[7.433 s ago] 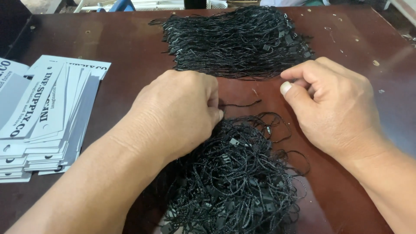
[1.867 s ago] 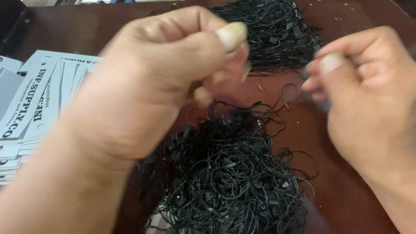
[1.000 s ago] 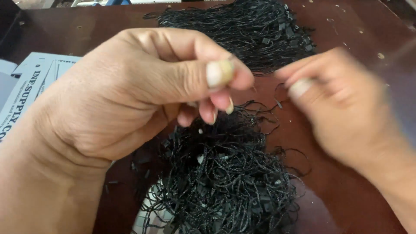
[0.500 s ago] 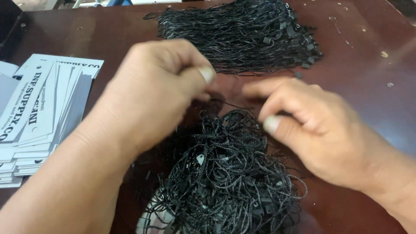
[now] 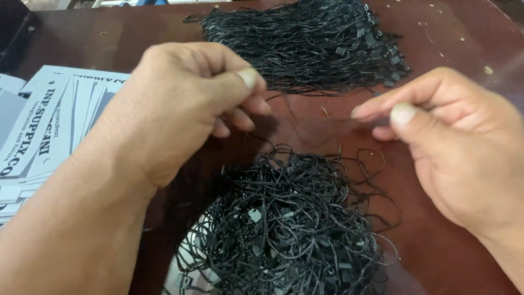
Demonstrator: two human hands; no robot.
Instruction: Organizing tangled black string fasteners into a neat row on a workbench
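The left hand (image 5: pixel 180 109) has its thumb pressed to its curled fingers (image 5: pixel 240 117), pinching what looks like a thin black string, too fine to make out. The right hand (image 5: pixel 458 145) pinches thumb to forefinger the same way, fingers narrow, its grasp just as hard to see. Both hands hover knuckles-up, well apart, above a tangled heap of black strings (image 5: pixel 289 229), wiry loops with small plastic clasps. Farther off lies a straighter, combed bundle of strings (image 5: pixel 305 43). The glossy reddish-brown desk (image 5: pixel 464 33) bears both piles, with fanned white printed cards (image 5: pixel 49 125) at the left.
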